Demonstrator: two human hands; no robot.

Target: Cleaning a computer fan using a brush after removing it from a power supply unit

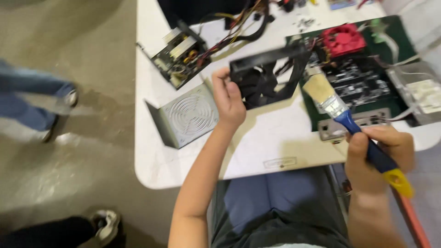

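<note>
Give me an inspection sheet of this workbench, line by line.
Surface: white table, crowded at the far side.
Job's things: black fan held up in left hand; paintbrush in right hand, bristles near the fan.
Clutter: open power supply, grey vented cover, circuit board with red fan.
Grippers: both hands closed on their things.
Cables: wire bundle from the power supply.
Surroundings: concrete floor, other people's shoes.

Black matt plastic fan frame (pixel 264 76). Paintbrush (pixel 353 126): pale bristles, shiny metal ferrule, glossy blue and yellow plastic handle. Grey perforated metal cover (pixel 186 117), dull. Table (pixel 271 142) smooth white plastic. Floor (pixel 69 151) rough, stained concrete.
</note>
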